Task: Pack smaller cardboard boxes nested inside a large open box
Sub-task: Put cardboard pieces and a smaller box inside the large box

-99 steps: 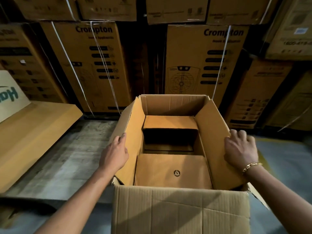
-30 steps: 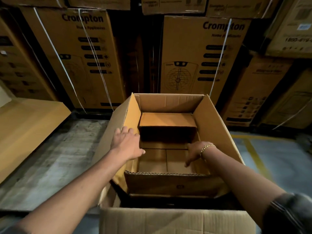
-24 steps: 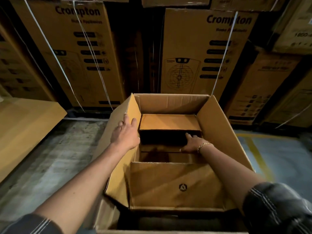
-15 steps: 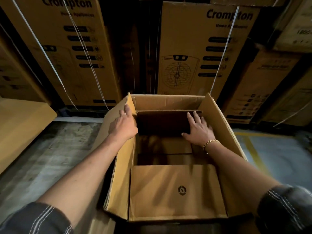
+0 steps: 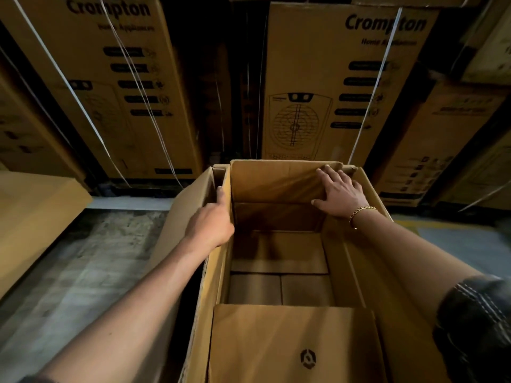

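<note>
Concrete floor [image 5: 83,266]: bare and grey to the left of the work; nothing on it for a toppled carton to catch on, but a hard landing if one slides off that side.
Large box, left wall [image 5: 179,217]: the outer carton's left side leans outward, away from what sits inside it; a gap shows at its far corner; I would guess another shove from within could splay it further.
Left hand [image 5: 213,225]: fingers close together and hooked over the top edge of the inner carton's left wall, thumb side hidden; a hard pull there might crease the board or pinch fingers in that gap.
Inner carton [image 5: 279,252]: an open cardboard box nested inside the large one, its floor flaps shut with a seam down the middle; whether it is seated flat I cannot tell; if cocked, it may jam.
Near flap [image 5: 293,341]: a panel with a small printed emblem lies over the near end; it could drop into the opening and block whatever goes in after.
Right hand [image 5: 340,192]: fingers spread, palm flat against the far panel near its top edge, clamped on nothing; too much pressure could buckle that panel.
Large box, right wall [image 5: 367,244]: close against the inner carton; tight, so scraping seems likely.
Strapped Crompton cartons [image 5: 331,87]: stacked just behind; little room beyond the far end.
</note>
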Tool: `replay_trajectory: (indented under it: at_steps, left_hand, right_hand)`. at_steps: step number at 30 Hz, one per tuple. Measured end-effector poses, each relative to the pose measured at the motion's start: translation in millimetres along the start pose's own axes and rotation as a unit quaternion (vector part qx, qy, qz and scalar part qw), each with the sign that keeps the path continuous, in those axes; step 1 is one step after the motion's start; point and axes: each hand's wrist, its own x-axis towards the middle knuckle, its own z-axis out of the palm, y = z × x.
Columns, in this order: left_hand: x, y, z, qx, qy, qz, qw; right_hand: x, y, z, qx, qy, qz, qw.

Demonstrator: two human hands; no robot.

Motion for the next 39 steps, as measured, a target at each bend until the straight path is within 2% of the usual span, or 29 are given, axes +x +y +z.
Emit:
replay_trajectory:
  at_steps: [5,10,14,18,20,23,28,35,39]
  left_hand:
    - [5,18,5,-0.011,-0.027,0.03,0.999]
    - [13,16,1,-0.023,-0.038,0.024,0.999]
    - [8,7,4,-0.042,-0.031,0.001,0.999]
    - [-12,1,3,-0.053,-0.037,-0.011,0.998]
    - [-29,-1,1,-0.052,-0.044,-0.014,0.998]
    - [-65,-2,-2,-0.053,-0.06,-0.027,0.996]
    - [-138,-6,-11,-0.068,-0.071,-0.047,0.994]
    - [-231,-18,-3,-0.083,-0.083,-0.054,0.992]
    - [-261,-25,5,-0.09,-0.077,-0.037,0.992]
  right_hand:
    - [9,-2,-1,0.011,-0.019,0.005,1.0]
    - [-14,-5,2,-0.006,-0.049,-0.005,0.999]
    - [-65,-18,4,0.037,-0.188,-0.058,0.98]
    - [-133,-33,11,0.069,-0.356,-0.075,0.929]
    - [-163,-35,17,0.065,-0.39,-0.07,0.916]
    - [-205,-33,15,0.057,-0.332,-0.078,0.938]
    - [-266,-34,-12,0.119,-0.199,-0.092,0.968]
    - [-345,-23,-20,0.095,-0.119,-0.092,0.984]
    - [-374,-16,-15,0.118,-0.111,-0.067,0.985]
